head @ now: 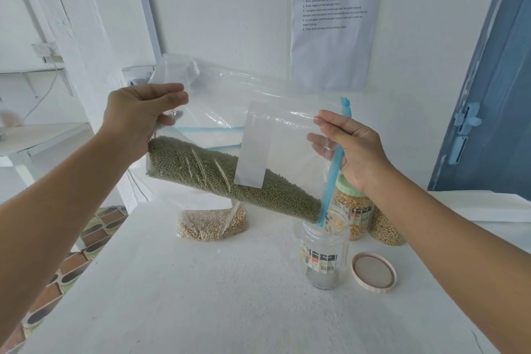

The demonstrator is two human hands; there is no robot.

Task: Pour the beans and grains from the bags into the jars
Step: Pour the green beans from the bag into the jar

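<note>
The left hand (140, 118) pinches the bean bag's (230, 181) closed end high while the right hand (353, 149) grips its blue zip edge, tilting the mouth down into the open jar (326, 250) on the desk (201, 296).

- Bright, even, soft daylight; the white wall (230, 8) and table (201, 296) look nearly washed out.
- Shadows are faint.
- Soft glare streaks the clear bag (230, 100).
- Wide-angle bending curves the door (494, 80) at the edge.
- Slight overall softness.

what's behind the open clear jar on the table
Behind the open jar stands a green-lidded jar of yellow kernels, its top hidden by the right hand. Beside it sits a bag of pale beans, partly hidden by the forearm.
</note>
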